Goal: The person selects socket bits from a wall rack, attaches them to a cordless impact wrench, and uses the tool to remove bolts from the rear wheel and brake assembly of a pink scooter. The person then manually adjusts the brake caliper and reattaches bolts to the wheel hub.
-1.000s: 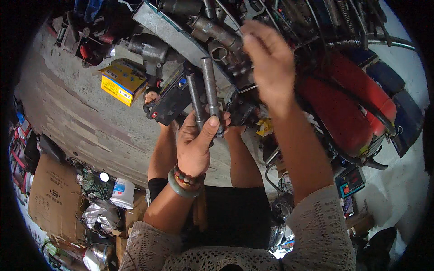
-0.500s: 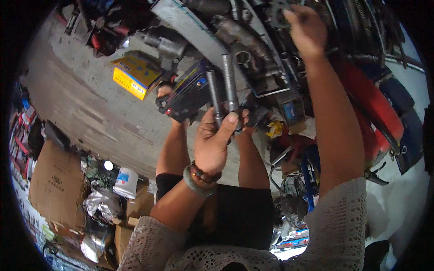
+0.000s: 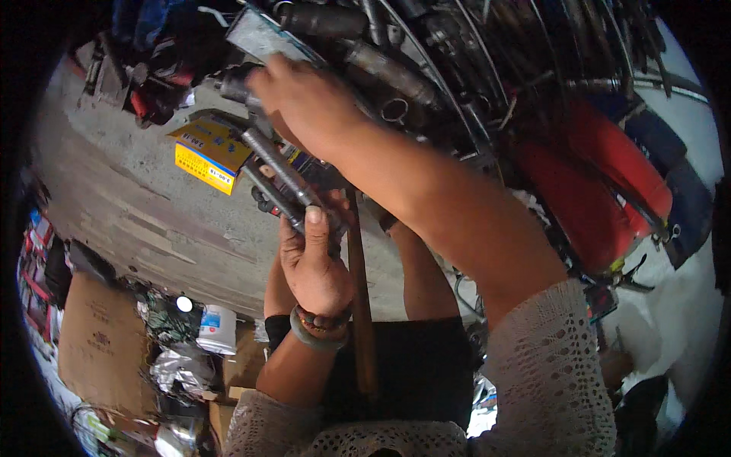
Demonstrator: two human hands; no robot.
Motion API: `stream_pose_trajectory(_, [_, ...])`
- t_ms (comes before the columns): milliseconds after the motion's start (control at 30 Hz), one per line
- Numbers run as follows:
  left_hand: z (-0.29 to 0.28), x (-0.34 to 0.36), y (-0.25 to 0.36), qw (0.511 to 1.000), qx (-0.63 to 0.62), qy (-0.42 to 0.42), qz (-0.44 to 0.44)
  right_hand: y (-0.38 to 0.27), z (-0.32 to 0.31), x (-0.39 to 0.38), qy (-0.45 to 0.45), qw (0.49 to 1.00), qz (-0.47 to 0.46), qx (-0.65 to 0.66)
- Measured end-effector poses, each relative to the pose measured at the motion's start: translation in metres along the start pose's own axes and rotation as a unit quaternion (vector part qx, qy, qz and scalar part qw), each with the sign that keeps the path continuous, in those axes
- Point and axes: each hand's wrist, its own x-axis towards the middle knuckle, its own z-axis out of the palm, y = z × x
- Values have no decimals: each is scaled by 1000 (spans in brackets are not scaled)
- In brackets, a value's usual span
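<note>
My left hand is closed round two grey metal rods. One rod is thicker than the other, and both point up and to the left. The thumb presses over their lower ends, which are hidden in the grip. My right hand reaches across at the upper middle, palm down, above the rods. Its fingers are blurred and lie next to a dark grey cylindrical metal part and a pale flat metal strip. Whether the right fingers hold anything cannot be made out.
A yellow box stands on the concrete floor. Greasy metal cylinders lie at the top, with a red curved panel at right. A brown wooden handle rises between my legs. A cardboard box and white tub stand lower left.
My right hand has swung from the upper right across to the upper middle. My left hand has moved left and slightly down, and its rods now lean further left.
</note>
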Motion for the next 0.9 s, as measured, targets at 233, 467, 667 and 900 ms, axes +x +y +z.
stream_pose_trajectory(233, [-5, -2, 3, 999, 10, -31, -24, -4, -10, 18, -245, 818, -210, -477])
stream_pose_trajectory(467, [-4, -2, 7, 998, 17, -36, -43, -2, -21, -12, -200, 829, -194, -484])
stream_pose_trajectory(667, [2, -2, 2, 997, 28, -56, -33, 32, -29, -66, 48, 985, -149, -72])
stream_pose_trajectory(900, [12, -5, -10, 984, 66, -152, -71, 125, -114, -92, 222, 966, 51, -123])
